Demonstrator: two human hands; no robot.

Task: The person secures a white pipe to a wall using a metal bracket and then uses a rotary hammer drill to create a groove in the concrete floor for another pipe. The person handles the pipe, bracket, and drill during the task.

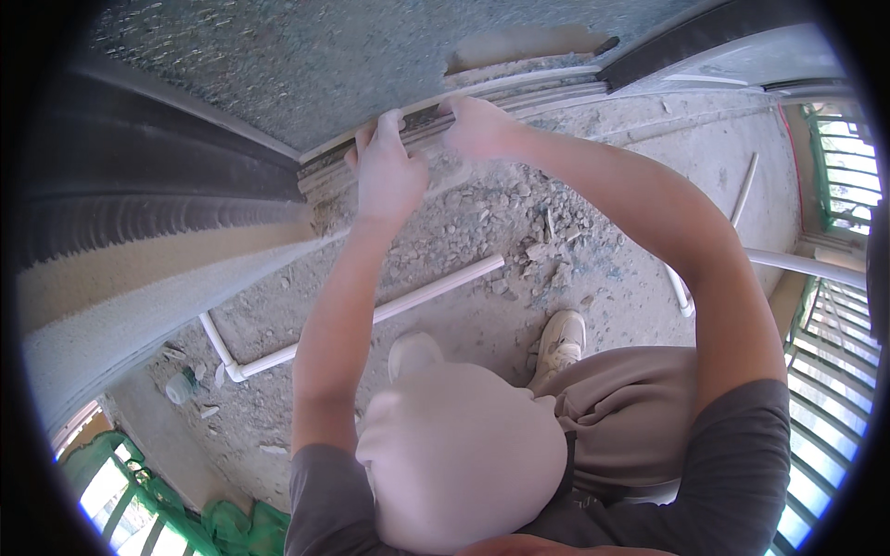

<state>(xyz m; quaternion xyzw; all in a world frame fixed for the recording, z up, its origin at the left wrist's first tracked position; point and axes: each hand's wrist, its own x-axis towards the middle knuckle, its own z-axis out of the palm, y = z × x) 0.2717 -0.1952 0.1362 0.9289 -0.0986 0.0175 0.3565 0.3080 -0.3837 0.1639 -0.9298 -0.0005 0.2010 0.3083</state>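
My left hand (389, 171), pale at the fingers, reaches up to a narrow metal track (547, 88) along the base of a speckled grey panel (241, 65). Its fingers are bent over the track's edge. Just to its right, my right hand (473, 130) has its fingertips curled onto the same track; whether anything small lies under them is hidden. A dark frame (148, 148) runs down to the track's left end. Below both hands, broken rubble (538, 213) is scattered on the concrete floor (464, 306).
An angled white pipe (436, 285) lies by my shoes (561, 343). More pipes (746, 181) are at the right, near barred openings (834, 371). Green netting (232, 524) hangs at lower left, and a small container (181, 389) sits on the floor there.
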